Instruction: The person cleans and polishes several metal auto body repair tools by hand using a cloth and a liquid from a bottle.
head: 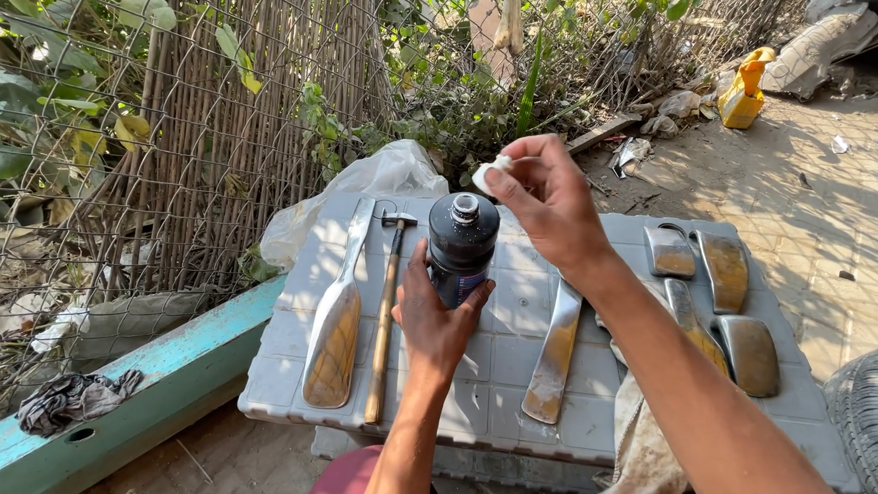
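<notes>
Two hands at work: left hand point(433, 322) wraps the dark bottle point(461, 240), standing it upright over the grey plastic worktop point(497, 380); right hand point(547, 198) pinches its white cap point(490, 173) just above the open neck. Hammer point(385, 314) and metal spoon-shaped dollies point(335, 327) lie flat alongside.

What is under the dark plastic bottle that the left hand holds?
Under the dark plastic bottle lies the grey gridded plastic slab. The left hand covers the bottle's base, so any contact with it stays hidden.
</notes>
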